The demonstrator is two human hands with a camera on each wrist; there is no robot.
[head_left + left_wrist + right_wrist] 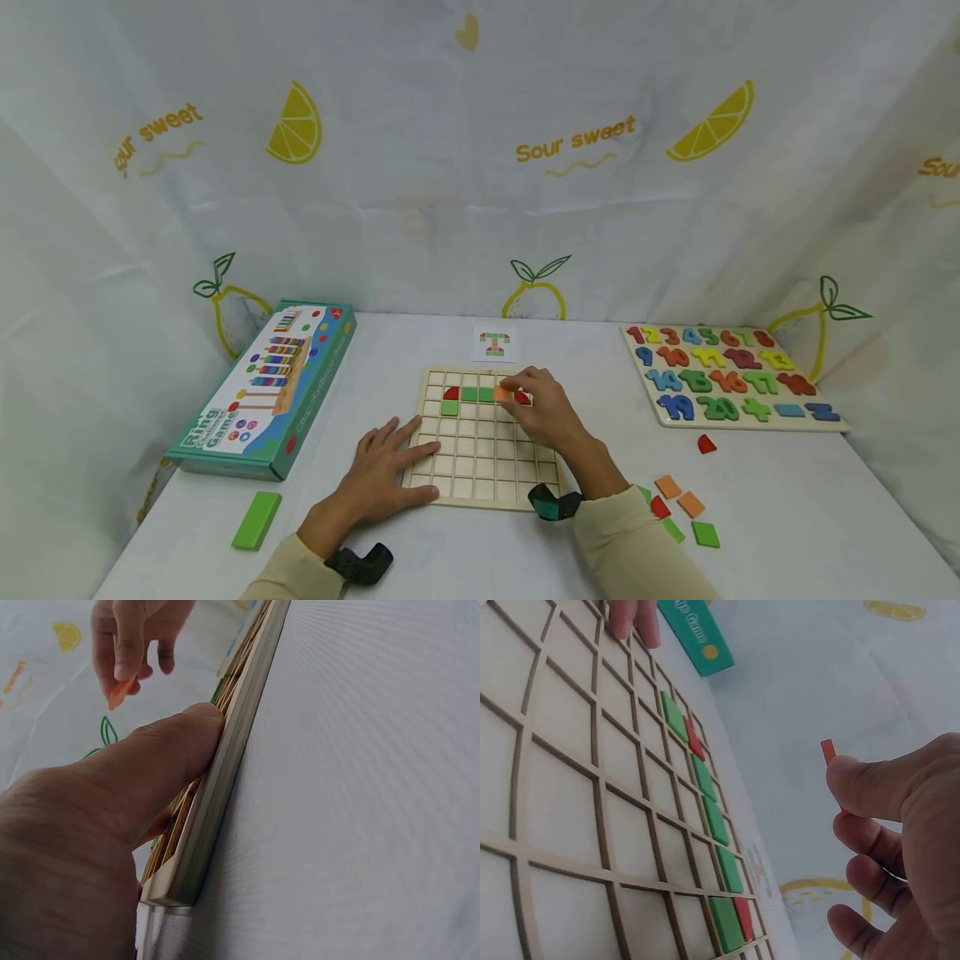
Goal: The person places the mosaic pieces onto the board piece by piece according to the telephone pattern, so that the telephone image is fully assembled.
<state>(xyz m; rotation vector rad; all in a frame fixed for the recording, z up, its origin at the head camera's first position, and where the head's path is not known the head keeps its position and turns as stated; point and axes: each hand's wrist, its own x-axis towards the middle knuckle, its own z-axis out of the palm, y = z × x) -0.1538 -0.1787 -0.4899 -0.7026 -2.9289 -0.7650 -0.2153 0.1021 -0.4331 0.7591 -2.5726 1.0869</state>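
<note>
The wooden grid board (pixel 465 492) lies on the table in front of me. Along one of its upper rows sit a red quarter-round tile (pixel 452 392), several green square tiles (pixel 468 393) and another red piece (pixel 742 919); a green tile (pixel 449 407) fills a cell below the left red one. Between thumb and index finger, my right hand (pixel 546 410) pinches an orange square tile (pixel 828 750), raised above the board. My left hand (pixel 381 479) rests with spread fingers on the board's left edge, its thumb (pixel 180 739) on the near rim.
Behind the board lies a pattern card (pixel 495 343). Loose orange tiles (pixel 691 504), green tiles (pixel 706 534) and red pieces (pixel 707 444) are scattered at right, before a number puzzle (pixel 731 375). At left are a game box (pixel 262 392) and a green block (pixel 257 521).
</note>
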